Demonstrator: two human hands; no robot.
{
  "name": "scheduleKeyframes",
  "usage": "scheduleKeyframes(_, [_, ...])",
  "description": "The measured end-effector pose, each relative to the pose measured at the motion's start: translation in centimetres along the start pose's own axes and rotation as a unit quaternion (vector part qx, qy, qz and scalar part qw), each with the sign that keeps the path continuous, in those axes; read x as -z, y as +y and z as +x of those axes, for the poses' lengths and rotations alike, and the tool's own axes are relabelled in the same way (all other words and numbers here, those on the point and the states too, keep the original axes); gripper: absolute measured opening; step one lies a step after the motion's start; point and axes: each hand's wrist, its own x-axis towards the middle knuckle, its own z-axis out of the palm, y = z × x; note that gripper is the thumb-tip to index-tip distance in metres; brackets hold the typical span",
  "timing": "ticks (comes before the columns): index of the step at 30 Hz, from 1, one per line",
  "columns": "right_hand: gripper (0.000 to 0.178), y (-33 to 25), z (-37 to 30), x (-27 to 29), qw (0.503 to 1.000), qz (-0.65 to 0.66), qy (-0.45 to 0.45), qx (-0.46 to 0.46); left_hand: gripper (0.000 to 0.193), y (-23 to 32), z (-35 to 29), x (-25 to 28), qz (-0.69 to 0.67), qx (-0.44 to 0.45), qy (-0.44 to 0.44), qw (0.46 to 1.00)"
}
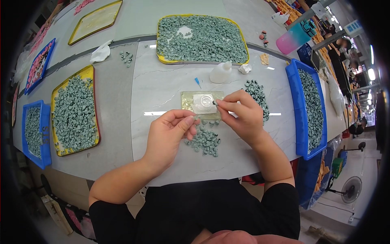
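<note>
My left hand (167, 131) is closed in a pinch by the near left corner of a flat yellowish plate (187, 99). A small green piece (197, 118) shows at its fingertips. My right hand (245, 116) pinches a small dark green piece (215, 103) over the plate's right part. On the plate lies a white patch with a clear round smear (206, 101). A loose pile of small green pieces (204, 141) sits between my forearms. Darker green pieces (256, 91) are heaped beyond my right hand, which partly hides them.
A white squeeze bottle (221, 73), a blue dispensing tip (198, 83) and crumpled tissue (245, 68) lie beyond the plate. Yellow-rimmed trays (162, 60) of green pieces stand behind and left. Blue bins (298, 110) flank the table. A pink-and-teal tumbler (295, 37) stands far right.
</note>
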Motion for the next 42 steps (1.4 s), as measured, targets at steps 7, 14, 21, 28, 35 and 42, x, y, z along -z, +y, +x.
scheduleKeyframes(7, [0.004, -2.3, 0.2, -0.5, 0.82, 0.417, 0.026, -0.39, 0.015, -0.3, -0.3, 0.2, 0.002, 0.02, -0.007, 1.0])
scheduleKeyframes(14, [0.01, -3.1, -0.2, -1.5, 0.902, 0.31, 0.021, -0.299, 0.019, 0.2, -0.7, 0.1, -0.05, 0.085, -0.031, 0.995])
scheduleKeyframes(21, [0.028, -3.4, 0.3, -2.0, 0.995, 0.073, 0.059, 0.018, 0.021, 0.5, -0.8, 0.4, -0.134, 0.147, -0.082, 0.977])
scheduleKeyframes(28, [0.027, -3.7, 0.8, -1.6, 0.989, -0.012, 0.033, 0.14, 0.021, 0.5, -1.0, 0.9, -0.153, 0.147, -0.125, 0.969])
scheduleKeyframes(35, [0.03, -4.0, 1.0, -2.4, 0.991, 0.074, 0.061, 0.092, 0.017, 0.8, -1.8, 1.0, -0.095, 0.066, -0.094, 0.989])
scheduleKeyframes(42, [0.028, -4.9, 1.1, -3.0, 0.985, 0.159, 0.072, -0.005, 0.012, 0.7, -2.5, 1.1, 0.036, -0.068, -0.05, 0.996])
